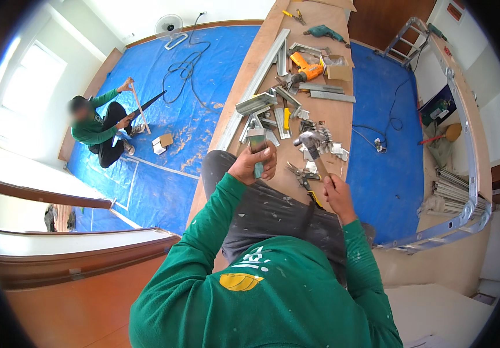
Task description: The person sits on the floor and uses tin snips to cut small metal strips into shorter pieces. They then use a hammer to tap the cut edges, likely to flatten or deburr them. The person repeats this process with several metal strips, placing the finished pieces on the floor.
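My left hand (254, 163) is closed round a short piece of metal channel (256, 139), which sticks up past the fingers. In my right hand (338, 197), the fingers wrap the wooden handle of a hammer (310, 141). The hammer's head is raised to the right of the metal piece, apart from it. Below lies a wooden board (287, 184) across my lap level, with a pair of snips (305, 173) near the hammer and a yellow-and-black handled tool (314, 196) beside my right hand.
Cut metal channels (257, 104), a yellow-handled cutter (286, 118), an orange drill (308, 68) and a green drill (325, 33) lie farther along the board. Blue sheeting (203, 75) covers the floor. A co-worker (102, 124) crouches at left holding a strip. A ladder (464, 214) stands right.
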Tool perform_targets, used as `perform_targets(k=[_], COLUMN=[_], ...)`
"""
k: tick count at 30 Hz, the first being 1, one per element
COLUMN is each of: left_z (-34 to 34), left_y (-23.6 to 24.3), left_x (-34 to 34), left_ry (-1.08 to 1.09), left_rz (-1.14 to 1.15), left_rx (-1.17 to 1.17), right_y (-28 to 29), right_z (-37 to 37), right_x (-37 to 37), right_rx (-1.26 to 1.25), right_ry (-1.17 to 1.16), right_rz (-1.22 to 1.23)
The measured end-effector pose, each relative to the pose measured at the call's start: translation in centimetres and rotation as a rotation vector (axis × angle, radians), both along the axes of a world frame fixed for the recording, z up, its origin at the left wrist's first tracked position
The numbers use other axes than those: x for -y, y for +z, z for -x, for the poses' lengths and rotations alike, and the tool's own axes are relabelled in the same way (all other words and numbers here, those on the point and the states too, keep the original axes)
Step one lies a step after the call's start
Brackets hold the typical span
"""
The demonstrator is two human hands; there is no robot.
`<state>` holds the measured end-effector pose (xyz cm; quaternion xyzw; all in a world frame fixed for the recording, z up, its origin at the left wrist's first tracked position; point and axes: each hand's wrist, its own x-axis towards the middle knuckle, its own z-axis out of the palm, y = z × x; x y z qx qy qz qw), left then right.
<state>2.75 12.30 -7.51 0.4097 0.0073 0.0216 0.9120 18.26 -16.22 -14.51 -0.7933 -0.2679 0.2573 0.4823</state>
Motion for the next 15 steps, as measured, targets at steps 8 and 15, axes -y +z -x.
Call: perform_targets(k=[8, 15], left_z=[0.4, 0.5], left_y=[-1.0, -0.3], left_x=[0.6, 1.8], left_ry=[-0.117, -0.118], left_rz=[-0.004, -0.014], left_rx=[-0.126, -0.185], right_y=[18.6, 20.9], right_z=[-2.4, -2.6], right_x=[1.1, 1.2], right_rx=[-0.218, -0.182], right_ry=[0.165, 0.345], right_rz=[-0.282, -0.083])
